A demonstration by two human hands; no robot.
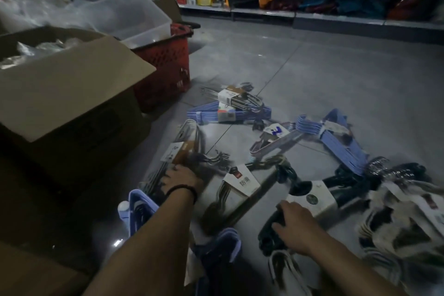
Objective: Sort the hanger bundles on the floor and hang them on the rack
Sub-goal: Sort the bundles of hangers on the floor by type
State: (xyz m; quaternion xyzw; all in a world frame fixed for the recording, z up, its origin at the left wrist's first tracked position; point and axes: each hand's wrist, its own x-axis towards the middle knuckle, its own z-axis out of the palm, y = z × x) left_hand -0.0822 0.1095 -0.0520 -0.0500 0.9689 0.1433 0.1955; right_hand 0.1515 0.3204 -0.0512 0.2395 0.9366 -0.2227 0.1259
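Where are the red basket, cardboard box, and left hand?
red basket (165,65): head view, perforated side wall.
cardboard box (72,94): head view, open top flap.
left hand (179,178): head view, back of hand.

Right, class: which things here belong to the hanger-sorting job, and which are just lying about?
Job: silver wire hanger bundle in left hand; dark plastic hanger bundle in right hand; blue plastic hanger bundles.
Lying about: brown cardboard box; red plastic basket; clear plastic tub.
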